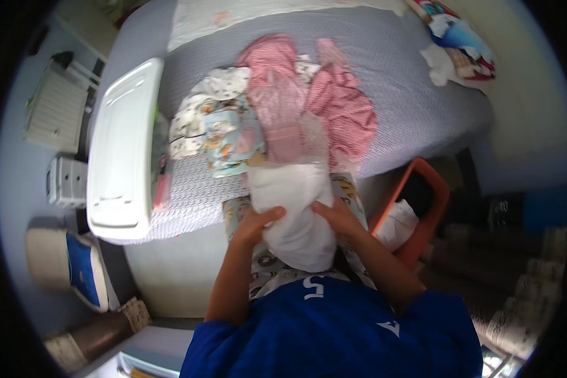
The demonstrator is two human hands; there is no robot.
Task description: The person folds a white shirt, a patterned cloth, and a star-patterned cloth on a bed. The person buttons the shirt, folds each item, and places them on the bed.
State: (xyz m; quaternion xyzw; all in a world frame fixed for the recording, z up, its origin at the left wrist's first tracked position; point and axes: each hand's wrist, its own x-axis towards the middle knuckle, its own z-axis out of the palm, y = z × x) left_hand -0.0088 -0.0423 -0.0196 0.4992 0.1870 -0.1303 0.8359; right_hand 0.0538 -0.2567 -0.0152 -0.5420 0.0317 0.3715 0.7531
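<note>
A white folded cloth (295,203) lies above my lap, gripped from both sides. My left hand (257,227) holds its left edge, thumb on top. My right hand (341,221) has the right edge, also with the thumb on top. The cloth's upper end looks wrapped in clear plastic, though blur makes this hard to tell. Just beyond it on the bed lie pink garments (342,113), one with a sheer pink part (281,104). To their left are a light blue printed cloth (234,137) and a white patterned cloth (217,87).
A white-lidded plastic storage box (123,156) stands on the left of the grey bed (387,52). At right, an orange-rimmed bin (418,165) holds something white. Colourful fabric items (463,42) lie at the bed's far right corner. A small silver case (67,182) is at far left.
</note>
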